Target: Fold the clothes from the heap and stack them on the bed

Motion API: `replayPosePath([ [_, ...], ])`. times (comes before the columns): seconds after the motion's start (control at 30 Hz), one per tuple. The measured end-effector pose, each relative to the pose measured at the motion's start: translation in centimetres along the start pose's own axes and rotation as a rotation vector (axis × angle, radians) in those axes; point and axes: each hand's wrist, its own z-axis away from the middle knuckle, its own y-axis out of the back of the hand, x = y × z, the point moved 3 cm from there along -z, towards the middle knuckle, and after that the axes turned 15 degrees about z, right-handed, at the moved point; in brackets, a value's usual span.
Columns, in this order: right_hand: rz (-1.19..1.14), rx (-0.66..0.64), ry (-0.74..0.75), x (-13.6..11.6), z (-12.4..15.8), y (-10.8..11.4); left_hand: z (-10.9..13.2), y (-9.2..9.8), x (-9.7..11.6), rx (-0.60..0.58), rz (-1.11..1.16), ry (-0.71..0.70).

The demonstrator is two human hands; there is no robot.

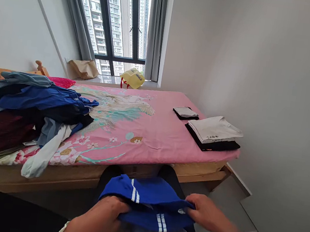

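A blue garment with pairs of white stripes (pixel 150 192) lies across my lap, partly folded over itself. My left hand (pixel 108 215) grips its left side, the fingertips tucked into the fabric and partly hidden. On the other side, my right hand (pixel 202 211) pinches the garment's right edge between thumb and fingers. A small white mark shows on the cloth near my right hand. Whether the garment is a top or trousers I cannot tell.
A bed with a pink flowered sheet (pixel 158 132) stands before me. A heap of loose clothes (pixel 35 103) covers its left side. Toward the right lie a larger folded stack (pixel 213 132) and a smaller one (pixel 186 112). A yellow bag (pixel 133 78) and a brown paper bag (pixel 84 69) sit by the window.
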Motion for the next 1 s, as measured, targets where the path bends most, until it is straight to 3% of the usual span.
replayPosePath([
  [0.1,-0.109,0.141,-0.011,-0.5,-0.2,0.1,-0.4,-0.8,0.3,-0.032,-0.161,0.083],
  [0.2,-0.263,0.274,-0.006,-1.8,-0.6,0.7,-1.0,-1.3,0.0,0.046,-0.206,0.109],
  [0.4,-0.365,0.396,0.084,-5.8,-1.1,1.5,-2.2,-0.5,0.0,0.412,-0.300,0.090],
  [0.47,-0.383,0.418,0.120,-6.9,-1.4,2.0,-2.9,-0.5,0.0,0.429,-0.291,0.080],
  [0.57,-0.377,0.503,0.124,-6.9,-2.8,2.8,-4.3,-0.2,-0.5,0.271,-0.033,0.129],
  [0.63,-0.325,0.600,0.059,-5.7,-4.4,2.9,-4.7,1.3,-0.3,0.277,0.231,0.132],
  [0.73,-0.220,0.655,-0.099,-2.9,-6.8,1.2,-4.1,5.7,1.3,0.541,0.586,0.053],
  [0.8,-0.208,0.598,-0.177,-1.1,-7.7,-0.9,-2.9,8.3,2.1,0.694,0.846,0.043],
  [0.9,-0.352,0.487,-0.193,0.9,-7.8,-3.1,-1.2,10.5,2.1,0.837,1.207,0.083],
  [1.0,-0.603,0.364,-0.122,1.3,-8.0,-1.3,-0.9,12.2,1.1,0.936,1.359,0.057],
])
